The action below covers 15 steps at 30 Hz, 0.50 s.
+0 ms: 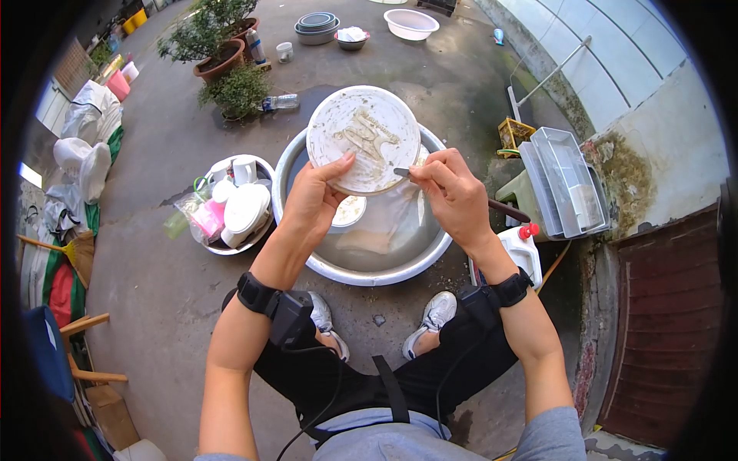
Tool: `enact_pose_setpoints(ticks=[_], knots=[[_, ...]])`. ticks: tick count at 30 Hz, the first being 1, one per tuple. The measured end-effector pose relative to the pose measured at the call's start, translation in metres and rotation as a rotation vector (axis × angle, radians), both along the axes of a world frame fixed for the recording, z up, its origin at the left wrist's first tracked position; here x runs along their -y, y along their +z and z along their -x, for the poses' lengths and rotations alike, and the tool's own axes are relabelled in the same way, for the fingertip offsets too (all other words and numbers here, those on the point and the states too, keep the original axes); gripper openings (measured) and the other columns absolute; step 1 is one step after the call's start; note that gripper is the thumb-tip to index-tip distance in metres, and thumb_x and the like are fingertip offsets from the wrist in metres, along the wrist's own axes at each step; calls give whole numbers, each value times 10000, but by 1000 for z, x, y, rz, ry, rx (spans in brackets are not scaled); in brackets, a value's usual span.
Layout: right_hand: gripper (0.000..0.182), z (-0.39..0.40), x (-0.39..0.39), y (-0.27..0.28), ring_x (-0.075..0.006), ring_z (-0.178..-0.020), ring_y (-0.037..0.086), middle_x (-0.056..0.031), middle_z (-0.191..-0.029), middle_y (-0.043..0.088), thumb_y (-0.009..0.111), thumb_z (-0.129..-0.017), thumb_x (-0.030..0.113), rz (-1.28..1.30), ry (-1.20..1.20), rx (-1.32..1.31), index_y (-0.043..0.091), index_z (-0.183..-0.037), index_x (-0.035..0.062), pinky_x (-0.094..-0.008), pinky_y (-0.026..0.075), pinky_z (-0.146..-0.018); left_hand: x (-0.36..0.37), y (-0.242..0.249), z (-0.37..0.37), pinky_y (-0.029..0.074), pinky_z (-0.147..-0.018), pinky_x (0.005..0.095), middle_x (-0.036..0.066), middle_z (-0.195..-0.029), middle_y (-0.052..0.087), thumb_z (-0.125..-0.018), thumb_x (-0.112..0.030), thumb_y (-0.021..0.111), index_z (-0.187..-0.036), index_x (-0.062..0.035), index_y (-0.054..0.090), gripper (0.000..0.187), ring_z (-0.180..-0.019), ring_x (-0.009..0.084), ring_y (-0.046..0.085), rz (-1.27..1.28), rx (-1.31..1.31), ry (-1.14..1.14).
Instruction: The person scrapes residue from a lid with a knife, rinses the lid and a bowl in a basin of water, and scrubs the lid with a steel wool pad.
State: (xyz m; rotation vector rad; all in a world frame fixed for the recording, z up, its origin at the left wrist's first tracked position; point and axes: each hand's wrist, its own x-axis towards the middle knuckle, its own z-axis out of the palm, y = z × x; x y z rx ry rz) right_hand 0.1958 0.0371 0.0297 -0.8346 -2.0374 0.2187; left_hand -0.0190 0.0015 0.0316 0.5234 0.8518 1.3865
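Observation:
My left hand (311, 201) grips the lower left edge of a round white disc (327, 138), its thumb on the face. Brownish residue is smeared across the middle of that face. In my right hand (455, 198) is a knife (402, 172). Its short metal tip is at the disc's lower right edge, and a dark handle sticks out behind my fist. Both hands are above a large metal basin (369, 277) of cloudy water. A white round piece (351, 213) shows in the basin below the disc, partly hidden by it.
A bowl (260, 243) of white dishes and bagged items stands left of the basin. At right are clear plastic bins (565, 180) and a white jug (521, 253) with a red cap. Potted plants (223, 61), a plastic bottle (280, 102) and basins (411, 24) lie beyond.

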Motion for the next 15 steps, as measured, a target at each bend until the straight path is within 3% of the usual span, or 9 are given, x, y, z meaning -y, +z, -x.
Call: enact_pose_setpoints(ticks=[8,10,12,15], knots=[[66,-2,-3,1,-208,-665,645,-26,-874,606,702,-809,87,25,-123,-28,648,-846,91,-333,491,-538,2,3,-4,529,-909,314,118,-1139,643,-885,-96,627,-1213,3,531,356,-1020,179,645,-23,-15,-2],[72,1,1,1,-211,-654,639,-22,-874,607,708,-806,94,-1,46,10,645,-842,91,-330,492,-536,2,2,-2,516,-956,324,116,-1162,634,-876,-68,637,-1246,5,496,403,-1054,187,638,4,-1,-29],[81,0,-1,1,-208,-656,641,-18,-876,608,713,-797,90,-6,28,-3,648,-844,96,-324,492,-534,1,2,-1,517,-956,323,116,-1162,633,-876,-66,636,-1250,5,491,408,-1054,189,638,1,0,-39],[80,-1,-3,2,-204,-656,647,-20,-874,607,710,-798,88,-21,-150,2,651,-850,102,-324,491,-531,2,6,-2,519,-955,321,117,-1162,631,-875,-64,634,-1256,7,482,416,-1053,190,638,2,-5,-42]])
